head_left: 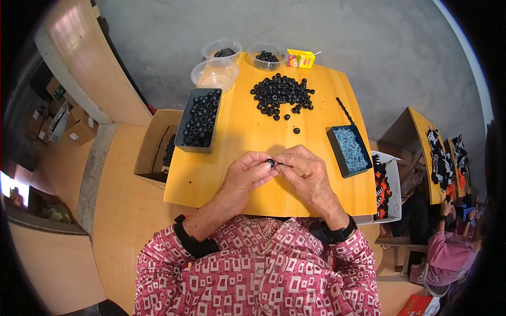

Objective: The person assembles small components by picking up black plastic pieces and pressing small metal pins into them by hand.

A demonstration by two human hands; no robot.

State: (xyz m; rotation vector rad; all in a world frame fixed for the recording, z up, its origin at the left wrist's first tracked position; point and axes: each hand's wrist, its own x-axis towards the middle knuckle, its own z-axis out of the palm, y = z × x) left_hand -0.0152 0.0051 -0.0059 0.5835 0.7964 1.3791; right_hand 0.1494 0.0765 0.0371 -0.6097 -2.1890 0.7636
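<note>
My left hand [245, 171] pinches a small round black piece [270, 163], like a ring or wheel, between thumb and fingers above the table's near part. Against it come the closed fingertips of my right hand [304, 171], pinching something small and dark that I cannot make out. Beyond my hands, a loose pile of similar black round pieces [282, 90] lies on the yellow table [237, 116], and a single one [297, 130] sits nearer to me. More fill a dark tray [179, 145] on the left. To the right, a black tray [334, 152] holds many small bluish bits [350, 149].
See-through plastic bowls [215, 79] and a yellow drink carton [300, 58] with a straw stand along the far edge. A thin dark rod [345, 110] lies behind the right tray. Boxes flank the table below. At right, another person [450, 253] sits by further tables.
</note>
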